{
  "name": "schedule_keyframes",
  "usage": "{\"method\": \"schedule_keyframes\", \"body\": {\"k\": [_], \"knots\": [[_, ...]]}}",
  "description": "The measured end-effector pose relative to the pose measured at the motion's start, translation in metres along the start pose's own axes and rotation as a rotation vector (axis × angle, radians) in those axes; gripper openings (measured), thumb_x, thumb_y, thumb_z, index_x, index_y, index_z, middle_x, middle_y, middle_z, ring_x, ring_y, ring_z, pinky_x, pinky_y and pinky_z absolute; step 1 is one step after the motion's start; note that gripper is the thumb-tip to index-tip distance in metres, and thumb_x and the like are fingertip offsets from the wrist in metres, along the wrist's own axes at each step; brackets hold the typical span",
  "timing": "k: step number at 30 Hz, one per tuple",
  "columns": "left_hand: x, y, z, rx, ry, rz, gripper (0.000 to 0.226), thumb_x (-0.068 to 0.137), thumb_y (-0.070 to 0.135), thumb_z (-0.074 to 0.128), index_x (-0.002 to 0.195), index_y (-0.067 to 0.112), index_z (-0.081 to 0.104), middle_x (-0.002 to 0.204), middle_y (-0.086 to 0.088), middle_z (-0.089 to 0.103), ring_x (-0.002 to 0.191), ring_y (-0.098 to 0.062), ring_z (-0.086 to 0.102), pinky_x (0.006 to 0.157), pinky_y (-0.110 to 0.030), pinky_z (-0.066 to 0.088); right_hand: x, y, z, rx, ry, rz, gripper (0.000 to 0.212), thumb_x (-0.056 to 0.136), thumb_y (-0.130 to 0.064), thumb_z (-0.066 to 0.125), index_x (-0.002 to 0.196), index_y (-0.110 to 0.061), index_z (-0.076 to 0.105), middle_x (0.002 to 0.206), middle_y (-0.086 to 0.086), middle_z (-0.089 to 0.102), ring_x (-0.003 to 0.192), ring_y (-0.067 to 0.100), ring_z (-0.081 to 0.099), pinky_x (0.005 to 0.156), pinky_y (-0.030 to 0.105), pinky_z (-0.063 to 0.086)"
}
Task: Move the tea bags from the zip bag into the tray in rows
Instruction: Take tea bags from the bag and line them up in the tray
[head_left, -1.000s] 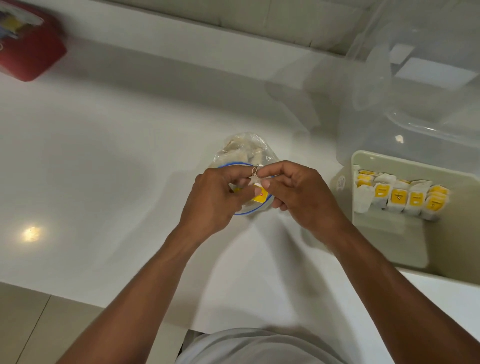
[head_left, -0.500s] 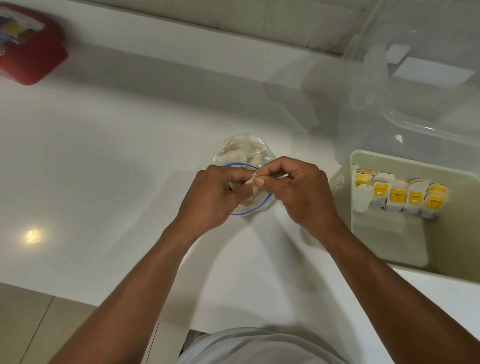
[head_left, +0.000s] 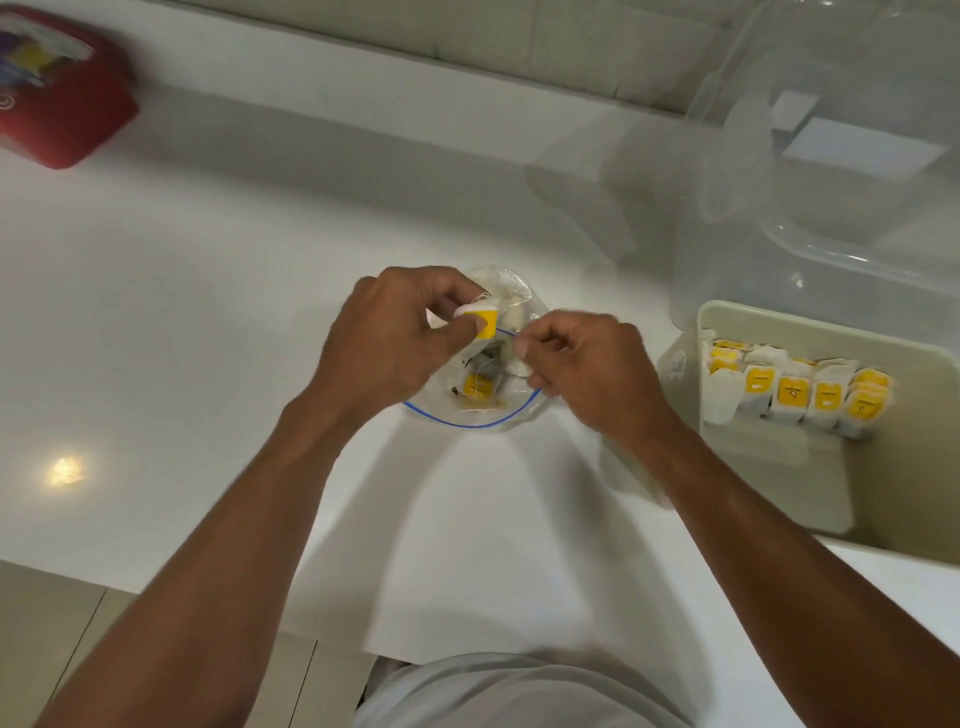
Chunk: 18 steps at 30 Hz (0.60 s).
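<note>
The yellow tag (head_left: 487, 329) that half a second ago was hidden between the two hands over the bag's mouth is now lifted clear and pinched between thumb and forefinger of the left hand (head_left: 387, 338). The right hand (head_left: 584, 364) has drawn off to the right, its fingers curled shut on something white at the zip bag's (head_left: 475, 387) blue-lined rim (a tea bag or the plastic edge, I cannot tell which). The hands parting suggests one bag is being teased loose from the tangle. More tea bags, one yellow label (head_left: 478, 385) showing, remain inside the zip bag on the white counter (head_left: 208, 291). To the right, the tray (head_left: 810, 332) holds one row of tea bags (head_left: 795, 392) along its far side; most of it is bare.
</note>
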<state>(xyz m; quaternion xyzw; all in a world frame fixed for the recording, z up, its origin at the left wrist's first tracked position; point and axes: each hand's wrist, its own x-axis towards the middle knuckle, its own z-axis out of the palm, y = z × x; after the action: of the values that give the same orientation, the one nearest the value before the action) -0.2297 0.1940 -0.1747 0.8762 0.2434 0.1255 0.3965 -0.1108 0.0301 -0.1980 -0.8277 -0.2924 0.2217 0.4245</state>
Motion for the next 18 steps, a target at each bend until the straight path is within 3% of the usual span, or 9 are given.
{"method": "schedule_keyframes", "body": {"k": [3, 6, 9, 13, 18], "knots": [[0.003, 0.002, -0.005, -0.01, 0.021, 0.027, 0.007, 0.086, 0.037, 0.07, 0.093, 0.035, 0.073, 0.081, 0.019, 0.07, 0.06, 0.004, 0.058, 0.068, -0.031, 0.052, -0.005, 0.005, 0.014, -0.553, -0.115, -0.174, 0.017, 0.091, -0.032, 0.058, 0.098, -0.035, 0.073, 0.089, -0.009, 0.073, 0.084, 0.019, 0.067, 0.071, 0.03, 0.049], [0.004, -0.002, -0.006, 0.002, 0.032, 0.019, 0.008, 0.087, 0.041, 0.069, 0.092, 0.036, 0.072, 0.083, 0.018, 0.07, 0.06, 0.001, 0.059, 0.068, -0.03, 0.052, -0.002, 0.002, 0.028, -0.848, -0.137, -0.225, 0.025, 0.096, -0.032, 0.047, 0.11, -0.039, 0.066, 0.099, -0.006, 0.069, 0.09, 0.026, 0.064, 0.065, 0.027, 0.034], [0.003, -0.006, -0.004, 0.001, 0.028, 0.007, 0.013, 0.085, 0.047, 0.065, 0.092, 0.038, 0.072, 0.082, 0.019, 0.069, 0.06, -0.002, 0.059, 0.068, -0.029, 0.051, 0.004, 0.0, 0.036, -0.898, -0.16, -0.244, 0.029, 0.095, -0.033, 0.047, 0.117, -0.043, 0.063, 0.1, -0.007, 0.069, 0.093, 0.025, 0.065, 0.066, 0.027, 0.033], [-0.001, -0.011, -0.002, -0.01, 0.03, -0.02, 0.008, 0.087, 0.044, 0.068, 0.09, 0.037, 0.072, 0.081, 0.019, 0.068, 0.056, -0.005, 0.057, 0.065, -0.032, 0.051, 0.011, 0.001, 0.039, -0.872, -0.228, -0.226, 0.023, 0.091, -0.044, 0.052, 0.109, -0.039, 0.065, 0.099, -0.009, 0.068, 0.093, 0.022, 0.065, 0.064, 0.026, 0.031], [-0.003, -0.013, 0.002, -0.005, 0.021, -0.039, 0.006, 0.087, 0.045, 0.069, 0.089, 0.04, 0.07, 0.081, 0.02, 0.068, 0.055, -0.005, 0.055, 0.064, -0.034, 0.052, 0.013, 0.005, 0.048, -0.895, -0.191, -0.192, 0.027, 0.089, -0.052, 0.056, 0.102, -0.031, 0.066, 0.095, -0.007, 0.069, 0.09, 0.022, 0.067, 0.065, 0.026, 0.031]]}}
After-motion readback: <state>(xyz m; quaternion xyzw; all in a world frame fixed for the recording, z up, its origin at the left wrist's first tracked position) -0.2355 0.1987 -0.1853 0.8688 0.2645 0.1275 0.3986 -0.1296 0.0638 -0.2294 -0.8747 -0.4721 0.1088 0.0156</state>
